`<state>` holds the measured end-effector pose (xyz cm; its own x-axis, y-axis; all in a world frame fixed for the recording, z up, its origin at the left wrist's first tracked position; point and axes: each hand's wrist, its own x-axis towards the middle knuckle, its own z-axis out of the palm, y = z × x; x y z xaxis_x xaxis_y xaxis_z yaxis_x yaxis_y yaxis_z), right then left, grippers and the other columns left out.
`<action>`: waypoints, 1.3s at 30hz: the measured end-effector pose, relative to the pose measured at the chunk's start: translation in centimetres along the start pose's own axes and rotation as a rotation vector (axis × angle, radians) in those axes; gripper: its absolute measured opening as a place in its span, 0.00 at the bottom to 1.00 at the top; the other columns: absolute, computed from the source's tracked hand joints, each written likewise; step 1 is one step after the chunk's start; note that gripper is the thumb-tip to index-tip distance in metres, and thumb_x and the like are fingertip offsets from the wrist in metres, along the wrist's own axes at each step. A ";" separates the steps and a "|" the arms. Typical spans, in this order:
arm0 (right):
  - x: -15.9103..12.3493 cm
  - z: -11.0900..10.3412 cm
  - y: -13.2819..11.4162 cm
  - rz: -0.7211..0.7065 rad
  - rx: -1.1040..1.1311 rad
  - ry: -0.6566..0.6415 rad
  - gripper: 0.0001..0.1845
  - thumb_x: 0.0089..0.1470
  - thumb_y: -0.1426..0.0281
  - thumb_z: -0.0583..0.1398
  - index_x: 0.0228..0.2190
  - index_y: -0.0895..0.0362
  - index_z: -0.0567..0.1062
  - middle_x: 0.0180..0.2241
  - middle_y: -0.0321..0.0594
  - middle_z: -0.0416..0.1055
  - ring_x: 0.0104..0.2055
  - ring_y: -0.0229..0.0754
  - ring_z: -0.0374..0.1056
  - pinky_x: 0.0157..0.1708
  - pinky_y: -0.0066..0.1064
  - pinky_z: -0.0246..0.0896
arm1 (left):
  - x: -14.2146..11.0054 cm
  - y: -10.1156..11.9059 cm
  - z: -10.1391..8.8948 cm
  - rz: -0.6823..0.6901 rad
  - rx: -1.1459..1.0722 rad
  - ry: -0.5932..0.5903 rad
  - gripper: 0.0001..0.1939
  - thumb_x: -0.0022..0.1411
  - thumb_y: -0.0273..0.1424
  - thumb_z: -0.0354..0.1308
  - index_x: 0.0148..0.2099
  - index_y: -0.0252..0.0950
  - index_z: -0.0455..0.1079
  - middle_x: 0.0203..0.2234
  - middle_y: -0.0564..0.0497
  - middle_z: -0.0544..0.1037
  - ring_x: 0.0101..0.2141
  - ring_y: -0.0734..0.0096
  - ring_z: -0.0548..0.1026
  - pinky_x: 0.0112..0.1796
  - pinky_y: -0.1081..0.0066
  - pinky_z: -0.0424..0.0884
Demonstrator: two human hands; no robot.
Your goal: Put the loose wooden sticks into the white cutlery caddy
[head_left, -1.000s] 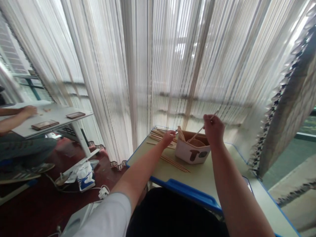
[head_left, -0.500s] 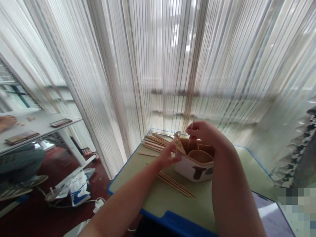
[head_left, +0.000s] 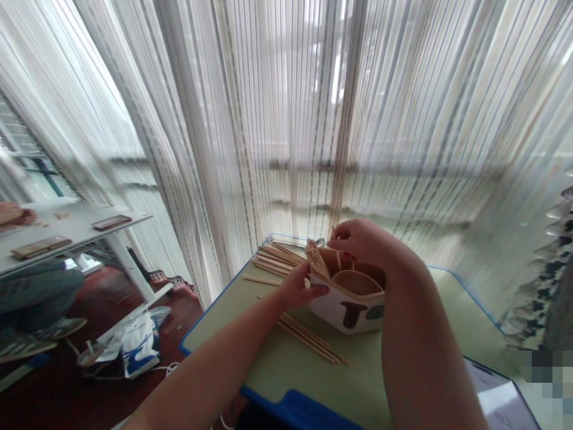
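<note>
My left hand (head_left: 301,288) is closed on the left side of a white angular holder (head_left: 329,309) with a brown divided inside. Its thumb lies along the front wall, and the other fingers are partly hidden. A bundle of thin wooden sticks (head_left: 316,258) leans in the holder's left compartment, just above that hand. Over the back rim, my right hand (head_left: 353,237) pinches a thin wooden stick (head_left: 339,259), whose lower end points down into the holder. My right forearm covers the holder's right end.
More wooden sticks lie left of the holder (head_left: 273,263) and in front of it (head_left: 308,339). A shiny metal utensil (head_left: 286,242) lies along the green table's (head_left: 358,379) back edge. Curtains (head_left: 286,119) hang behind. At left, another person's hand (head_left: 15,216) rests on a white table (head_left: 85,232).
The view has shifted slightly. My right hand has come a little lower and left over the holder, with the stick still pinched. My left hand keeps its grip on the holder.
</note>
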<state>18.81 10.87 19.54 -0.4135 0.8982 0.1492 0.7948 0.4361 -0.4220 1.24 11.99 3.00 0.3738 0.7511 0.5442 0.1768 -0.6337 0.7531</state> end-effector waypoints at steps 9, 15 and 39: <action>1.4 1.5 0.3 -0.012 -0.150 -0.046 0.10 0.47 0.67 0.57 0.24 0.57 0.78 0.19 0.38 0.71 0.20 0.33 0.61 0.20 0.25 0.51 | -0.2 0.2 0.0 -0.002 0.029 0.004 0.27 0.51 0.44 0.61 0.49 0.33 0.65 0.38 0.47 0.74 0.38 0.65 0.71 0.39 0.69 0.66; 1.5 1.6 0.1 -0.040 -0.152 0.013 0.12 0.45 0.67 0.59 0.32 0.55 0.80 0.27 0.39 0.75 0.25 0.36 0.65 0.24 0.26 0.54 | -0.2 0.0 0.2 -0.034 0.039 0.015 0.28 0.50 0.45 0.61 0.49 0.33 0.64 0.38 0.47 0.74 0.37 0.66 0.71 0.36 0.71 0.67; 2.9 3.0 0.8 -0.170 -0.043 0.190 0.12 0.47 0.70 0.60 0.36 0.57 0.77 0.31 0.40 0.75 0.29 0.36 0.67 0.29 0.25 0.58 | -0.1 -0.2 0.8 -0.083 0.062 0.077 0.28 0.50 0.43 0.62 0.50 0.35 0.64 0.39 0.48 0.75 0.37 0.67 0.72 0.35 0.71 0.68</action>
<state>16.93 13.66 17.00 -0.4549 0.8045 0.3820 0.7412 0.5798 -0.3383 1.89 11.90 2.47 0.2851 0.8119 0.5094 0.2610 -0.5772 0.7738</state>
